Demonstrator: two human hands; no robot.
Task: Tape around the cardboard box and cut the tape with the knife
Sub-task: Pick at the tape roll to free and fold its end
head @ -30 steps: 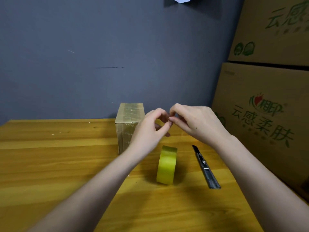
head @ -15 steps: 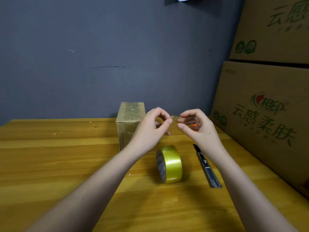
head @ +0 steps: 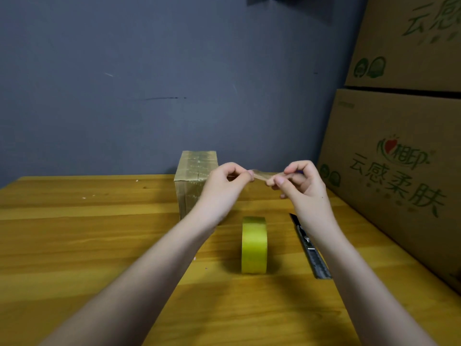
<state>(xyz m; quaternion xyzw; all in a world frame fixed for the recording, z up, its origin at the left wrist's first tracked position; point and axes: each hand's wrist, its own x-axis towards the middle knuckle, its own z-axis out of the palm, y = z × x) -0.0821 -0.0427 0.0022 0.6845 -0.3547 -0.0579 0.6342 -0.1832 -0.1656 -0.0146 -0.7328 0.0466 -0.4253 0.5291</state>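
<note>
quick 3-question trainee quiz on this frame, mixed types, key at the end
1. True or false: the tape roll lies flat on the table.
2. What do the left hand and right hand hold between them? A) knife B) strip of tape C) box flap
3. Which side of the roll is the knife on, as the person sees it?

Key
1. False: it stands on edge.
2. B: a strip of tape is stretched between both grips.
3. Right, lying untouched on the table; the cardboard box is behind and to the left.
</note>
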